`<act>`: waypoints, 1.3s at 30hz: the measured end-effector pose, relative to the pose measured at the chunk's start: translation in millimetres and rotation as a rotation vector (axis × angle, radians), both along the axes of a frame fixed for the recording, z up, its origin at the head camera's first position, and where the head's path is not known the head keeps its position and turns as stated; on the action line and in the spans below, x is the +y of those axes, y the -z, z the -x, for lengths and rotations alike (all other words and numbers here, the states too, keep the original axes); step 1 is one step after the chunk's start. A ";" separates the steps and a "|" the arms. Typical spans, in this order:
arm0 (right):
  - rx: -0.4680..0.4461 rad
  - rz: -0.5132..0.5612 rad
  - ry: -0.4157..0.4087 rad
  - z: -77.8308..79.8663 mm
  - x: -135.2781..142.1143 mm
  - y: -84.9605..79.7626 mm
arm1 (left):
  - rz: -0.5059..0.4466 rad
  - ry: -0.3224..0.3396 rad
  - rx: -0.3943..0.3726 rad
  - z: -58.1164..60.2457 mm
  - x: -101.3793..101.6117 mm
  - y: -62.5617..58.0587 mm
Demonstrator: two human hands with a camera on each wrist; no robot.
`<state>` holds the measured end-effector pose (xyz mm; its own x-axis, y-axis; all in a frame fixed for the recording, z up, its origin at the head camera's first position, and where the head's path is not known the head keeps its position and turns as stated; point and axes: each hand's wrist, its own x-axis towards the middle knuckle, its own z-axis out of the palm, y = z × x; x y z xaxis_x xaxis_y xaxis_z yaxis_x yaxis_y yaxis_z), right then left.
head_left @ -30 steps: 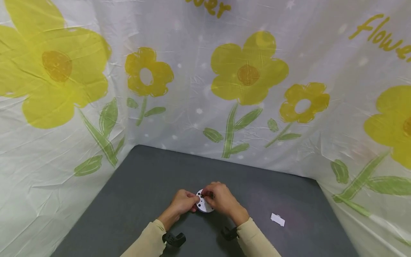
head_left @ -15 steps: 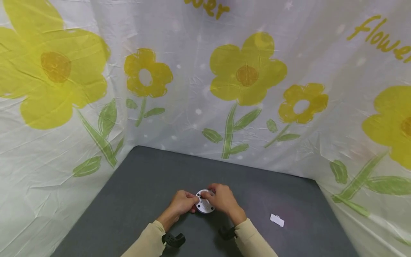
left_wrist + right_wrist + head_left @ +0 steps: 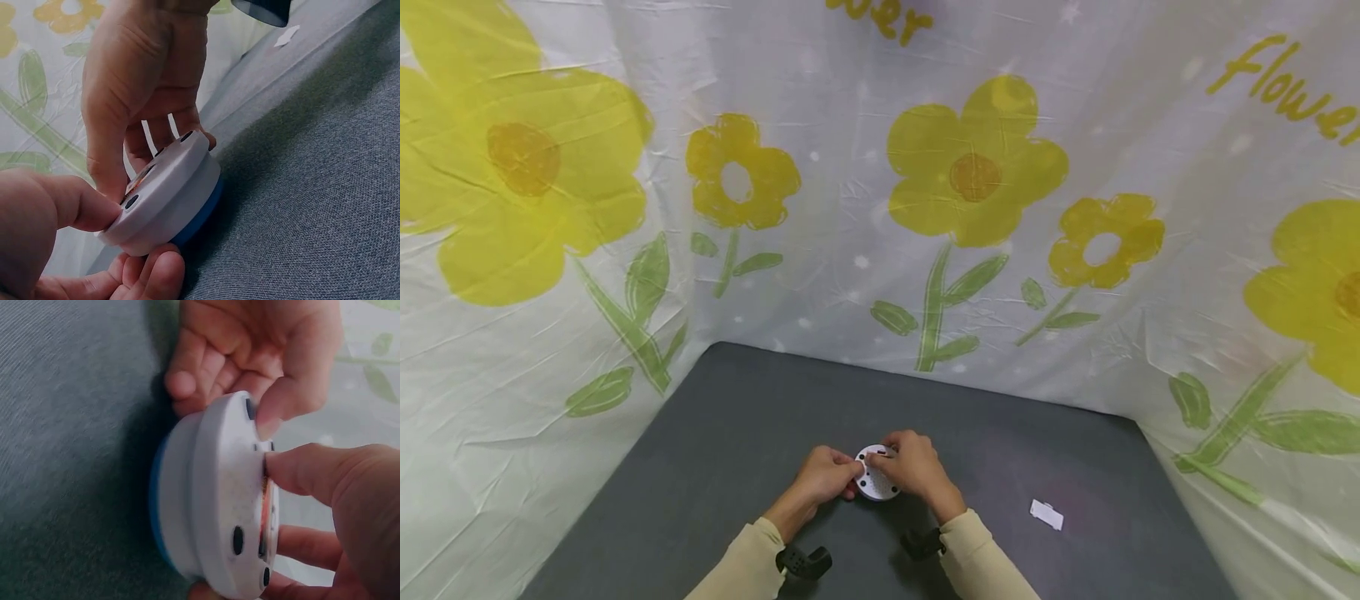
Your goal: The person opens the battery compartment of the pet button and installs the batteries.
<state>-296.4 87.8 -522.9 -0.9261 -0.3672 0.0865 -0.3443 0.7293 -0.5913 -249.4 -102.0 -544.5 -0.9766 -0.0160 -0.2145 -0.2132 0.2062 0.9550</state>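
A round white device (image 3: pixel 877 485) with black feet on its upturned face and a blue underside (image 3: pixel 160 512) is tilted just above the table. My left hand (image 3: pixel 823 477) pinches its left edge, thumb on the face and fingers below. Across from it, my right hand (image 3: pixel 917 465) grips the far right rim. The right thumb (image 3: pixel 306 470) presses at a slot in the face, where a copper-coloured, battery-like piece (image 3: pixel 265 509) shows. The thumb partly hides that slot.
A small white tabbed cover (image 3: pixel 1047 514) lies on the dark grey table (image 3: pixel 760 400) to the right. Flower-printed white curtains (image 3: pixel 835 275) stand around the table's back and sides. Black wrist cameras (image 3: pixel 805 562) hang beneath both sleeves.
The right fingers have spread from a bunched pose over the slot to the device's far rim, while the thumb stays at the slot. The left hand keeps its grip.
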 end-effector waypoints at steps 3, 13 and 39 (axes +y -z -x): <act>-0.040 0.029 0.028 -2.4 3.0 -3.0 | -0.001 0.010 -0.006 0.4 3.9 1.3; -0.086 0.131 0.027 -14.0 2.8 -7.0 | -0.013 0.010 -0.001 -0.8 0.5 3.6; 0.210 -0.297 0.183 -38.7 202.0 -27.9 | 0.010 -0.015 -0.008 3.2 3.3 2.8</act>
<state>-257.7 289.8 -495.0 -0.9519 -0.2356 0.1957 -0.2840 0.9182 -0.2760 -252.5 -98.8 -547.3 -0.9745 -0.0329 -0.2217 -0.2236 0.2119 0.9514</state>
